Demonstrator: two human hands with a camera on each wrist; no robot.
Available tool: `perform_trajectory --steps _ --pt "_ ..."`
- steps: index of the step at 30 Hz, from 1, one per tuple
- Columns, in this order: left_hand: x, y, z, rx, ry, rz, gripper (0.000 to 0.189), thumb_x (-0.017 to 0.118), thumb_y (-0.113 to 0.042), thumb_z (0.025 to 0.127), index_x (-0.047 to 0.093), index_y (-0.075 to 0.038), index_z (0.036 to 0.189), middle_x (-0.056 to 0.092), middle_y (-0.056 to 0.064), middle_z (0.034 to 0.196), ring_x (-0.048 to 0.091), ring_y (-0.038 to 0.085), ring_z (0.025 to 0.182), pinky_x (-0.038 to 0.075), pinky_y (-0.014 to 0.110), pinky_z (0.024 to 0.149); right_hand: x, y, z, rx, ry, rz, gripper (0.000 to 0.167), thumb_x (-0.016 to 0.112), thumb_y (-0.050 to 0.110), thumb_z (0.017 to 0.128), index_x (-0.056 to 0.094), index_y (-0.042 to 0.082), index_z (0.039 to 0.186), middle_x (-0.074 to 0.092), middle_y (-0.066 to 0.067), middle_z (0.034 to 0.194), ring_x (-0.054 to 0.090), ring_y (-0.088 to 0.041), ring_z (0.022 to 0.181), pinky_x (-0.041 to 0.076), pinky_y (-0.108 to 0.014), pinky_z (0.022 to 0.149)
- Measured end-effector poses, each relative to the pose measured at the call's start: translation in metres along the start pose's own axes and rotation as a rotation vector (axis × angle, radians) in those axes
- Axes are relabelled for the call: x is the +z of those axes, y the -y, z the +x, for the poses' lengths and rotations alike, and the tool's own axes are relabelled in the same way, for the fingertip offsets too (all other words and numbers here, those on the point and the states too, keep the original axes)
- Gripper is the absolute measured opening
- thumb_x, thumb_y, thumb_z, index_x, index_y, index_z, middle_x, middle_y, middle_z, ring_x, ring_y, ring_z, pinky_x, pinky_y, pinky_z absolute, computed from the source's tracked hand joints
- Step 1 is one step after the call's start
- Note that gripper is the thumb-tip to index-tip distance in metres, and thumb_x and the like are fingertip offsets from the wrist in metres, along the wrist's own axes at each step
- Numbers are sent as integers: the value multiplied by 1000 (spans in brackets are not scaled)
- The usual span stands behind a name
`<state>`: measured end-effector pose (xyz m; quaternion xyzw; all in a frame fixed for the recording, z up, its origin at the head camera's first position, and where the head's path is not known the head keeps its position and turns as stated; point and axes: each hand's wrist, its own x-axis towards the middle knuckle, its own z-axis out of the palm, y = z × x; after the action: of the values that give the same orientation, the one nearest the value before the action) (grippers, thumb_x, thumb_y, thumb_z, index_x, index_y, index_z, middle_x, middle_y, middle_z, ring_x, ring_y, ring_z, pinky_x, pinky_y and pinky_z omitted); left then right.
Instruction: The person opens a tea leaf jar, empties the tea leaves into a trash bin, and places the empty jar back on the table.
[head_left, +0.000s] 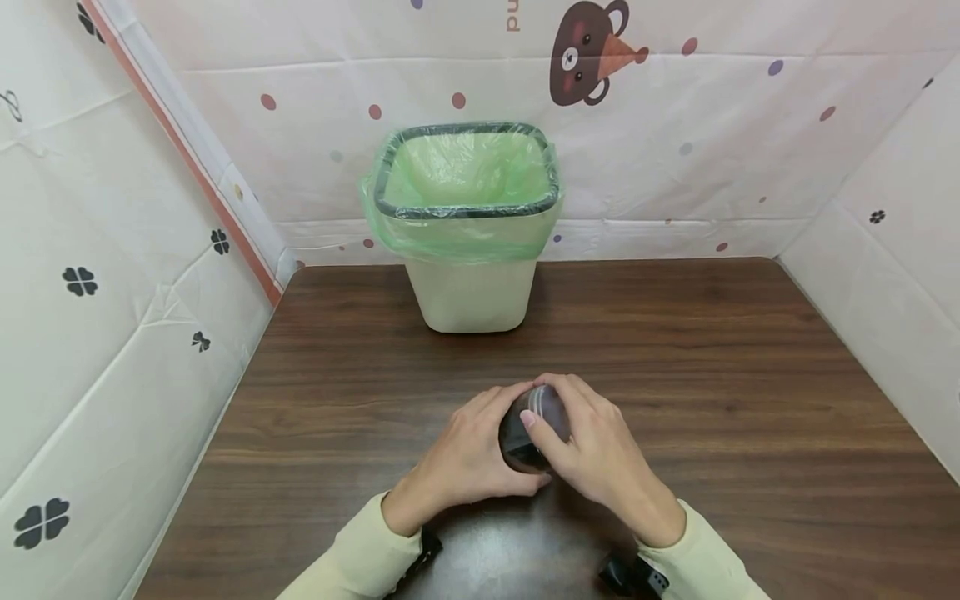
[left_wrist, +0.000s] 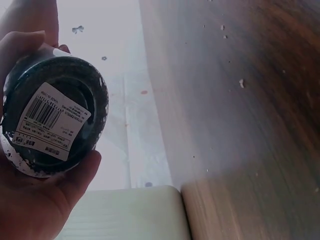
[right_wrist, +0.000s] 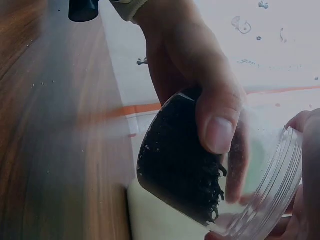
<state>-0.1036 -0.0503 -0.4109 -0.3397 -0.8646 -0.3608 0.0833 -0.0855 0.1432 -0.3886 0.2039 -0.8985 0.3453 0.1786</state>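
A clear jar (head_left: 534, 429) with dark contents is held between both hands above the front middle of the table. My left hand (head_left: 468, 454) curls round its side. On the other side my right hand (head_left: 600, 454) grips its top end, thumb across it. The left wrist view faces the jar's base, which bears a white barcode label (left_wrist: 50, 120). Black, stringy contents (right_wrist: 175, 155) lie at the base end in the right wrist view, where the jar is tilted. There, right-hand fingers hold the ridged clear rim or lid (right_wrist: 272, 185); I cannot tell which.
A pale bin (head_left: 472, 292) lined with a green bag (head_left: 468, 237) stands at the back of the brown wooden table (head_left: 712, 367). Small crumbs (left_wrist: 242, 83) are on the tabletop. Printed white sheets (head_left: 315, 158) surround the table. Black straps (head_left: 633, 575) are at the wrists.
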Motion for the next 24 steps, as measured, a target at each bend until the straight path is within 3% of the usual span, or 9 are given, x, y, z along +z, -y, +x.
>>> perform_trajectory --steps 13,20,24 --pt "0 1 -2 -16 34 -37 97 92 -47 62 51 -15 143 62 -5 124 58 8 108 51 30 91 2 -3 -1 -66 -7 -2 38 68 32 90 65 10 120 65 5 108 65 -13 87 54 -36 71" --pt "1 2 -2 36 -7 11 97 91 -48 62 50 -13 142 62 -4 120 58 9 105 52 30 88 -2 -2 1 -57 54 -13 45 67 38 93 63 12 130 64 7 115 63 -10 92 53 -36 74" --pt "2 4 -1 82 -41 63 96 91 -46 63 50 -10 142 62 -1 121 59 11 108 51 31 92 -6 -3 2 -33 123 30 52 67 40 95 58 17 140 62 11 122 61 -9 101 52 -38 82"
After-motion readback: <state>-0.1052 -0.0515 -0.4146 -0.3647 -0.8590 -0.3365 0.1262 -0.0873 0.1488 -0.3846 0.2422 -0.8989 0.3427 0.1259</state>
